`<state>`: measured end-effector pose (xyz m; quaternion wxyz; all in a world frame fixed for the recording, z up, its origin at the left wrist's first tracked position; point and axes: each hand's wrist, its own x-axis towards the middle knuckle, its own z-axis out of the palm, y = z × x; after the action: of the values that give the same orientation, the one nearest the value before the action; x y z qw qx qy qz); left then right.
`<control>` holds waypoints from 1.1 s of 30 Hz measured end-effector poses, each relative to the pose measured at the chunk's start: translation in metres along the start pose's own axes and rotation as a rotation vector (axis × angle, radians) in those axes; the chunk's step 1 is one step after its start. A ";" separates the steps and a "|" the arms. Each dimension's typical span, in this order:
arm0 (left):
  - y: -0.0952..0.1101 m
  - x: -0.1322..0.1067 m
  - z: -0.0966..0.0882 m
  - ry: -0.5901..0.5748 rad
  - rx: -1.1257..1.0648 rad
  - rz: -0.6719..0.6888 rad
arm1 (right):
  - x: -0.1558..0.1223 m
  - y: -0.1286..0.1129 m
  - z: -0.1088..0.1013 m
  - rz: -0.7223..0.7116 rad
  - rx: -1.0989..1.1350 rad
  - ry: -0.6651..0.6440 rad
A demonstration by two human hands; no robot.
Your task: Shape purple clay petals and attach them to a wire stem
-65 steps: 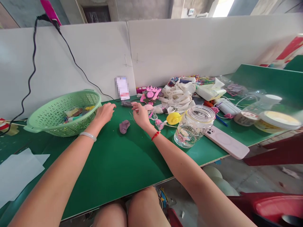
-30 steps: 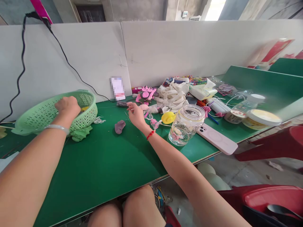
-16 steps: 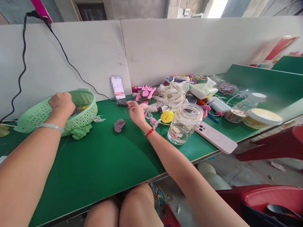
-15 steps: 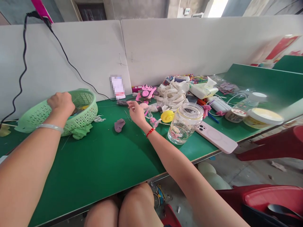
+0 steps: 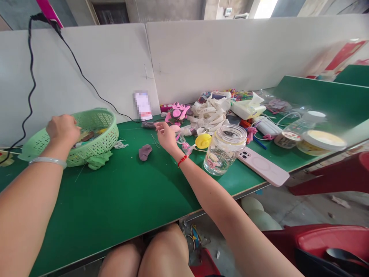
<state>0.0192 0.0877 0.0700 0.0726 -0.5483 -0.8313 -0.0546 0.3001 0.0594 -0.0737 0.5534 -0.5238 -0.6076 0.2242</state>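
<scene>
**Both hands at the bench, we see no firm grip**

We have the purple clay lump (image 5: 145, 152) as reference, lying directly on the green-topped table (image 5: 115, 192). It is matte, soft-looking and irregular.

Left of the lump, our left hand (image 5: 62, 129) sits over the near side of the green plastic basket (image 5: 112, 127), a perforated oval with a mixed pile inside. Its fingers curl downward, partly closed; we cannot tell whether they hold anything.

Just right of the lump, our right hand (image 5: 167, 138) hangs above the table, palm turned up. Its fingers are loosely curled and part open, with no held item visible, though something thin could not be ruled out. A thin wire (image 5: 155, 141) lies just beneath them.

Farther left, a rumpled green clay sheet (image 5: 98, 160) touches the basket's outer wall. Farther right, the glass jar (image 5: 223, 154) stands upright, with a pink-cased phone (image 5: 263, 166) beside it. Behind the right hand, a pink foam figure (image 5: 176, 112) and looped white paper strips (image 5: 209, 113) crowd the table, blocking a clear path to the white partition (image 5: 86, 69).
</scene>
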 end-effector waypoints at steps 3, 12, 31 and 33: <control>-0.002 -0.002 0.001 0.005 0.033 -0.058 | -0.001 -0.001 0.000 0.014 -0.001 0.001; 0.015 -0.019 -0.007 0.127 -0.030 0.050 | -0.001 0.002 0.002 -0.008 -0.006 -0.008; 0.055 -0.083 0.047 0.405 -0.157 0.868 | -0.015 -0.035 -0.004 0.136 0.640 -0.268; 0.063 -0.095 0.072 0.449 -0.179 1.015 | -0.016 -0.037 -0.003 0.153 0.733 -0.351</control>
<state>0.1092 0.0387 -0.0173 0.2180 -0.8585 -0.4196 -0.1983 0.2865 0.0317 -0.0484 0.5730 -0.2896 -0.5321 0.5520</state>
